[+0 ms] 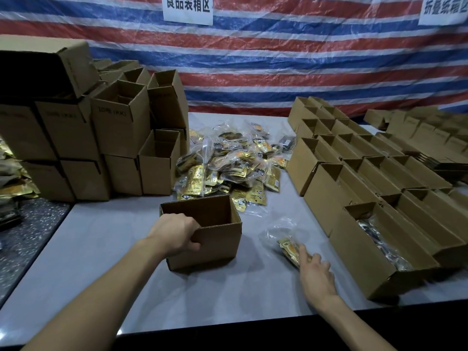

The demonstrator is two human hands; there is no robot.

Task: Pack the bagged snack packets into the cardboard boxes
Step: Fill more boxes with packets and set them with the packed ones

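Left hand (174,234) grips near-left rim of open brown cardboard box (217,241). Right hand (316,274), fingers straight, touches clear bag of gold snack packets (285,236) on the table just right of box.

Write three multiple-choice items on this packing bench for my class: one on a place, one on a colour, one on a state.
1. Where does the heap of snack packets lie relative to the open box at the front?
A. Inside it
B. Behind it, on the table
C. Under it

2. The backdrop sheet has stripes of:
A. green and yellow
B. black and grey
C. red, white and blue

3. The left hand:
A. grips the open box's near wall
B. lies flat on the table
C. holds a packet

Answers:
1 B, the heap sits on the table beyond the box.
2 C, those three colours band the sheet.
3 A, its fingers curl over the wall, thumb outside.
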